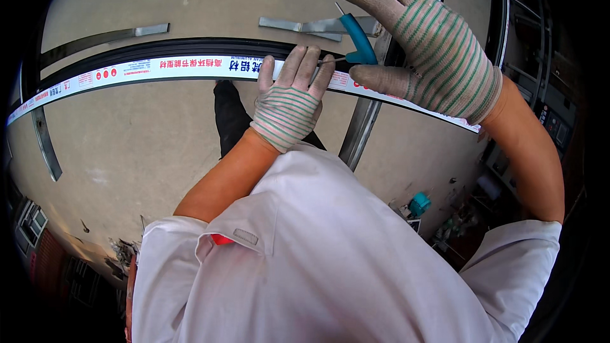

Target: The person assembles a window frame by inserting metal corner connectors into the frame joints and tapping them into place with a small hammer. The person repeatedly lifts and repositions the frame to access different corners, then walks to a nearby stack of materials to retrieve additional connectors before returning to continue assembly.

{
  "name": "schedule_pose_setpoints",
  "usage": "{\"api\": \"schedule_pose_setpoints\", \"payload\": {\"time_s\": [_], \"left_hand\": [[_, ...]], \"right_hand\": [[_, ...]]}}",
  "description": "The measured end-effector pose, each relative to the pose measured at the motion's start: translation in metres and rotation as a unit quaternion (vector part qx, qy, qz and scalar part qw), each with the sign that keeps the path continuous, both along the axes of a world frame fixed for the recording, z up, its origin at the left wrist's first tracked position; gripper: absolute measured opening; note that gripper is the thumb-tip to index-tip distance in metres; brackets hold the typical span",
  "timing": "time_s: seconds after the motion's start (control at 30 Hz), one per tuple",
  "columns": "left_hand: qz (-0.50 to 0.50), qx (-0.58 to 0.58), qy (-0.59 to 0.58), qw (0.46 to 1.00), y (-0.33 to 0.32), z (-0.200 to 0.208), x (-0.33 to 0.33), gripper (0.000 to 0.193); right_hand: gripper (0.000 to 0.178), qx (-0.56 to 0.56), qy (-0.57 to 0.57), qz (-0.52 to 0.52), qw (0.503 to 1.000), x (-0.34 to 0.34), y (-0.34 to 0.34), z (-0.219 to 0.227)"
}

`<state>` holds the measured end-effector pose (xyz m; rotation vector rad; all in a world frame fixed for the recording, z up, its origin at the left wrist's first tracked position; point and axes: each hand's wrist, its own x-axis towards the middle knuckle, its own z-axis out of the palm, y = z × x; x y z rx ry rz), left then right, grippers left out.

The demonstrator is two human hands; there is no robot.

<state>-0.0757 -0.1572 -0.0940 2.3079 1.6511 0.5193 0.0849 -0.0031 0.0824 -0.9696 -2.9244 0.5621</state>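
A long black metal frame rail with a printed white protective film runs across in front of me. My left hand, in a grey glove with green stripes, lies on the rail, fingers stretched over it. Beside its index finger is the metal shaft of a teal T-handle hex key. A second thin metal tip sticks out of the handle's upper end. My right hand, gloved alike, is open around the teal handle, thumb and fingers apart and not wrapped on it.
Metal strips and a flat bar lie beyond the rail. A metal support bar passes beneath it. At right stand dark racks and a machine panel. A teal tool and clutter lie at lower right.
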Motion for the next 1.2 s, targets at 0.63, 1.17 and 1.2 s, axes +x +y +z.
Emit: {"api": "schedule_pose_setpoints", "payload": {"time_s": [0.63,1.17,1.2], "left_hand": [[-0.012,0.009,-0.01,1.0,-0.004,-0.006,-0.001,0.069],[-0.167,-0.073,-0.048,0.982,0.016,0.019,-0.035,0.078],[-0.185,-0.069,-0.066,0.978,0.018,0.021,-0.039,0.078]], "right_hand": [[0.035,0.071,-0.116,0.094,0.986,0.005,-0.003,-0.024],[0.07,-0.097,-0.072,-0.509,0.852,-0.027,-0.067,-0.036],[0.071,-0.087,-0.073,-0.515,0.85,-0.03,-0.071,-0.035]]}}
